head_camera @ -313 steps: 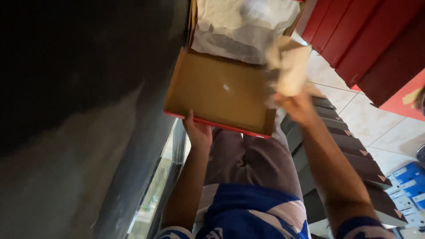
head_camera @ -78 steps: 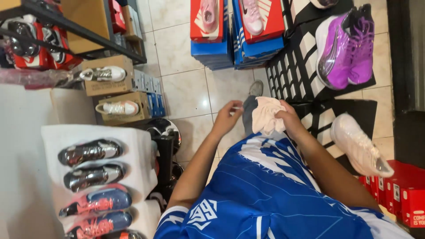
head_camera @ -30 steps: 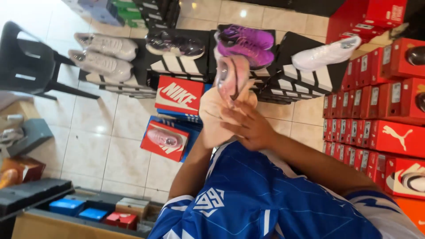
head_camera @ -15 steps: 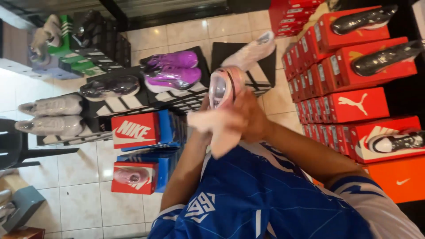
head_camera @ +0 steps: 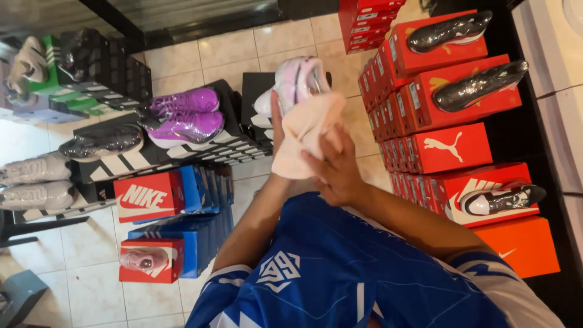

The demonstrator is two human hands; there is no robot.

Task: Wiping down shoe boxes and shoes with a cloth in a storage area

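I hold a pink and white shoe [head_camera: 296, 82] in front of my chest, above the floor. My left hand [head_camera: 277, 115] grips it from behind, mostly hidden by a pale peach cloth [head_camera: 303, 136]. My right hand [head_camera: 333, 170] presses that cloth against the shoe's side. Below the hands my blue and white jersey [head_camera: 340, 273] fills the lower view.
Red shoe boxes [head_camera: 449, 146] topped with wrapped dark shoes [head_camera: 480, 85] stack at the right. Black striped boxes [head_camera: 182, 146] carry purple shoes [head_camera: 185, 118] and grey shoes [head_camera: 100, 143] at the left. Red and blue boxes [head_camera: 176, 212] stand on the tiled floor [head_camera: 255, 42].
The view has swung further left across the shop. The shoe stays in my hands, and the cloth has shifted lower over its side under my right hand.
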